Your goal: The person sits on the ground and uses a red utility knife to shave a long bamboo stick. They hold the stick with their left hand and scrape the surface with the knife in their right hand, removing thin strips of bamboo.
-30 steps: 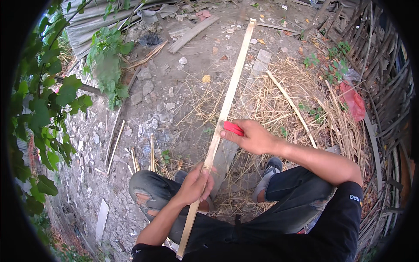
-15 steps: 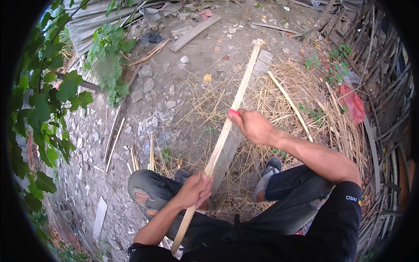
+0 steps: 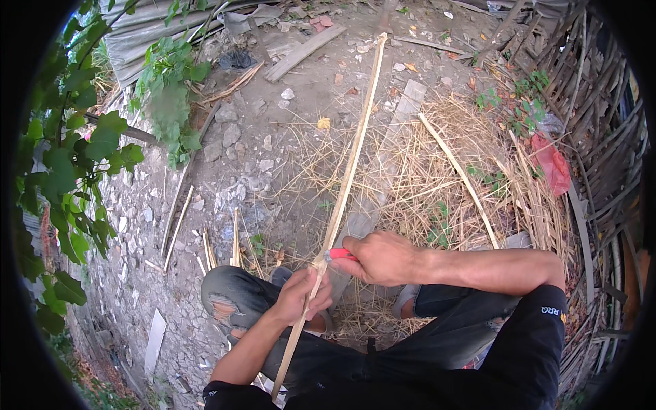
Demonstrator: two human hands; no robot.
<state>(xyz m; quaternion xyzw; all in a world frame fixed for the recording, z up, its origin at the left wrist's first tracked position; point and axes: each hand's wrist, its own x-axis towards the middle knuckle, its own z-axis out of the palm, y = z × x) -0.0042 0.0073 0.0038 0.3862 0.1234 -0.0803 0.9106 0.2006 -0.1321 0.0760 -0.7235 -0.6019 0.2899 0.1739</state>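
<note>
Nearest, the left hand [image 3: 301, 297] clamps the long bamboo strip [image 3: 348, 171], whose long axis runs from seven o'clock up to one o'clock across the straw [image 3: 424, 178]. Just beside, the right hand [image 3: 383, 258] grips a red-handled knife [image 3: 339, 255] against it.

Pale yellow bamboo strip [image 3: 348, 174]; red tool handle [image 3: 339, 255]; grey ripped jeans [image 3: 232, 301]; green leaves [image 3: 167, 102].
</note>
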